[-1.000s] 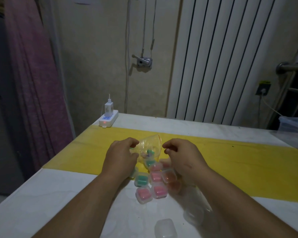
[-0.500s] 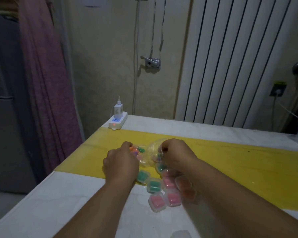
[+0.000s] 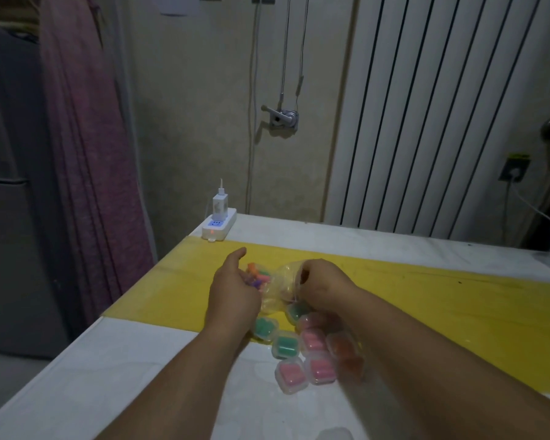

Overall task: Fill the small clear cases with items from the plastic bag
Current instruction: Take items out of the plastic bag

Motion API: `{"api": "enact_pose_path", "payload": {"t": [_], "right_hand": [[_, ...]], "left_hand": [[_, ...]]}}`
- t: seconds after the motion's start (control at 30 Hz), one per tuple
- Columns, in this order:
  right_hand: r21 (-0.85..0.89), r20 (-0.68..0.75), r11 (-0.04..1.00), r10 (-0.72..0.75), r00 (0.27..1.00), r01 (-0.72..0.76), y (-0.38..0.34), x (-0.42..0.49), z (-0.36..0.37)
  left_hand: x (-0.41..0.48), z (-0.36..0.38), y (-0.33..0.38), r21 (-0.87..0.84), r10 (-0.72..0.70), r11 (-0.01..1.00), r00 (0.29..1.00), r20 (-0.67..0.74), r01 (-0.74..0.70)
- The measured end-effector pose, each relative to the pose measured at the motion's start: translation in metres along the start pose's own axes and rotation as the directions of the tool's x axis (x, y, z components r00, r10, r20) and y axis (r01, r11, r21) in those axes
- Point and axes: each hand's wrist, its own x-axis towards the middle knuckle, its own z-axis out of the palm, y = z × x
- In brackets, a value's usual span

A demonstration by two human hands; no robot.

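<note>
While clenched, right hand [image 3: 323,285] on plastic bag [image 3: 278,292]

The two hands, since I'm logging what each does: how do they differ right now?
The left hand lies palm-up with loose fingers, cradling small colored pieces; the right hand curls, pinching the plastic bag. The left is at the bag's mouth, the right above the filled cases. Both hover over the yellow strip.
</note>
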Motion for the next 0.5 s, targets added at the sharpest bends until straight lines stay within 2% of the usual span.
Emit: {"api": "enact_pose_path", "payload": {"t": [0.1, 0.23, 0.37, 0.5], "right_hand": [[0.207, -0.072, 0.973, -0.090, 0.993, 0.103, -0.005, -0.010, -0.004], [0.292, -0.081, 0.936, -0.183, 0.980, 0.199, -0.015, -0.017, -0.009], [0.451, -0.116, 0.867, -0.179, 0.977, 0.213, -0.019, -0.019, -0.010], [0.454, -0.132, 0.857, -0.207, 0.969, 0.245, -0.017, -0.017, -0.012]], "left_hand": [[0.006, -0.002, -0.002, -0.209, -0.142, 0.968, 0.990, 0.004, 0.139], [0.010, -0.003, -0.003, -0.457, -0.234, 0.853, 0.967, 0.100, 0.253], [0.004, -0.005, 0.005, -0.598, -0.184, 0.752, 0.960, 0.213, 0.277], [0.002, -0.005, 0.008, -0.741, -0.119, 0.618, 0.964, 0.240, 0.261]]}}
